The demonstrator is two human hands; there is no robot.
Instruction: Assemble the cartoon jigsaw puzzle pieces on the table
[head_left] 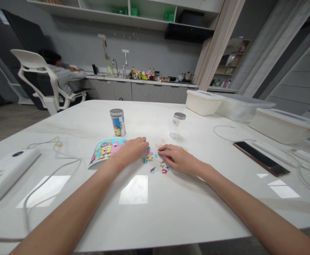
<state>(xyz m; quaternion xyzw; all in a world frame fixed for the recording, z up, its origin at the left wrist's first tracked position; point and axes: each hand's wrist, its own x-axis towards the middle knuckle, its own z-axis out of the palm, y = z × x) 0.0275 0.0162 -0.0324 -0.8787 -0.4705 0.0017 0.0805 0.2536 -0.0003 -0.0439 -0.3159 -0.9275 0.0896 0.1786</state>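
Note:
Small jigsaw puzzle pieces (150, 156) lie in a loose cluster on the white table between my hands. My left hand (134, 149) rests at the cluster's left edge, its fingers bent and close together; whatever is between the fingertips is hidden. On the other side, my right hand (180, 158) reaches over the pieces with fingers apart, nothing visibly held. A curved picture sheet (104, 150) with cartoon figures lies partly behind my left forearm. Beyond the hands stand a can with a colourful label (118, 124) and a clear jar with a silver lid (176, 125).
A phone (258, 157) and cables lie to the right, near lidded plastic bins (204, 102). On the left sit a white device (10, 173) and a grey cable (51, 177). Across the room, a person (67, 76) sits in a white-framed chair (36, 76) by the kitchen counter.

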